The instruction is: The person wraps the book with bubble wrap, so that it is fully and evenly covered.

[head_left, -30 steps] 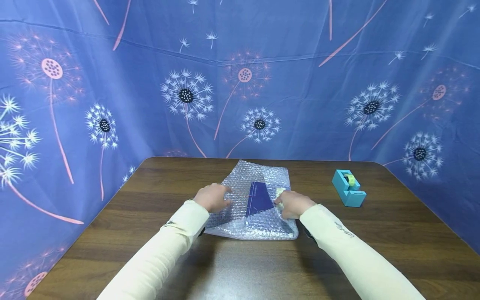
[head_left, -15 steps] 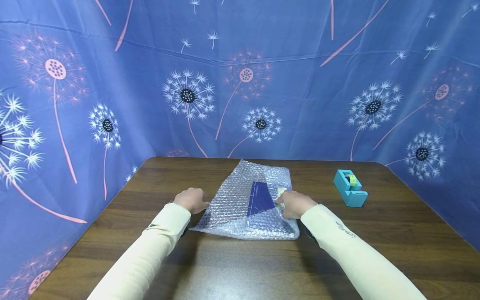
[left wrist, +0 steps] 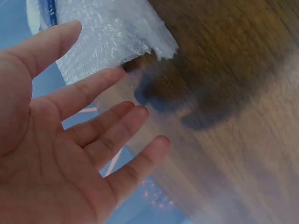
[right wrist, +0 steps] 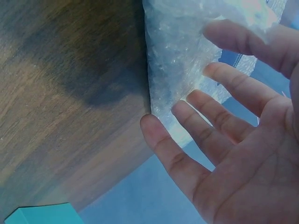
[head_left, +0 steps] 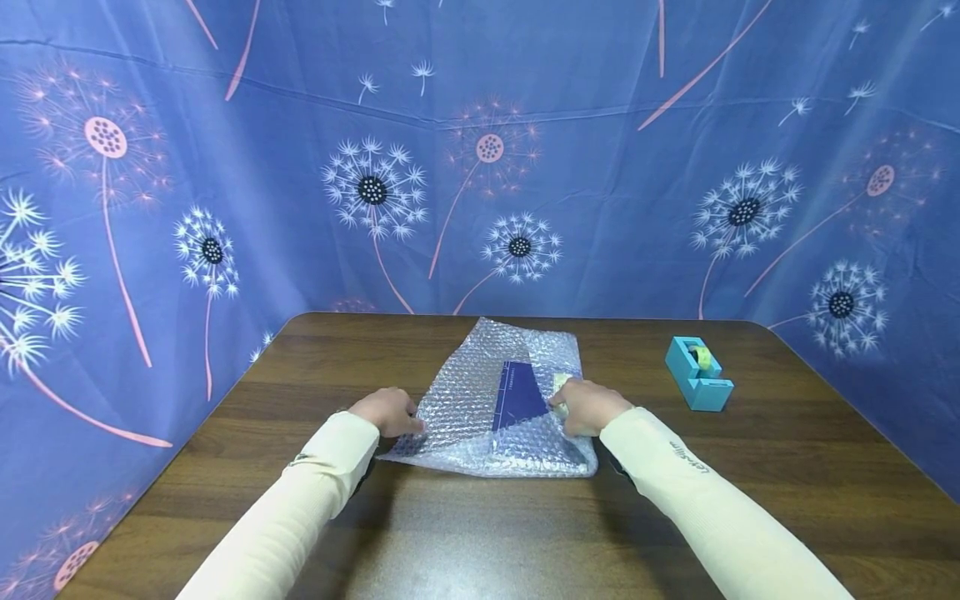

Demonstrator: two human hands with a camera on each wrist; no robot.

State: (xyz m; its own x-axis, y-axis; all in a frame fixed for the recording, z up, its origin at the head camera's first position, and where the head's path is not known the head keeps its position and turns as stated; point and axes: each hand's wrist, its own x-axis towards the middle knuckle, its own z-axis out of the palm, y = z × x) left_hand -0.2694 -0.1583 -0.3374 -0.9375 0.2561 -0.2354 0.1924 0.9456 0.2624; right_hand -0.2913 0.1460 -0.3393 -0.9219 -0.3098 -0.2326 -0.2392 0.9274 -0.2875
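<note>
A sheet of clear bubble wrap (head_left: pixel 457 404) lies on the table around a dark blue book (head_left: pixel 517 396); its right and near parts are folded over the book, whose upper middle shows uncovered. My left hand (head_left: pixel 388 412) is at the left edge of the wrap. In the left wrist view its fingers (left wrist: pixel 77 95) are spread and nearly straight, the index fingertip right by the wrap's corner. My right hand (head_left: pixel 592 407) rests on the folded right side of the wrap, beside a pale yellow patch (head_left: pixel 559 382). The right wrist view shows its fingers (right wrist: pixel 201 133) extended over the wrap.
A light blue tape dispenser (head_left: pixel 697 375) with a yellow-green roll stands on the table's right side. The brown wooden table (head_left: pixel 495 542) ends at the back against a blue dandelion-print curtain (head_left: pixel 600 183).
My left hand has moved left from above the wrap to its left edge, and the wrap's near left corner now spreads further left. The right hand has stayed in place.
</note>
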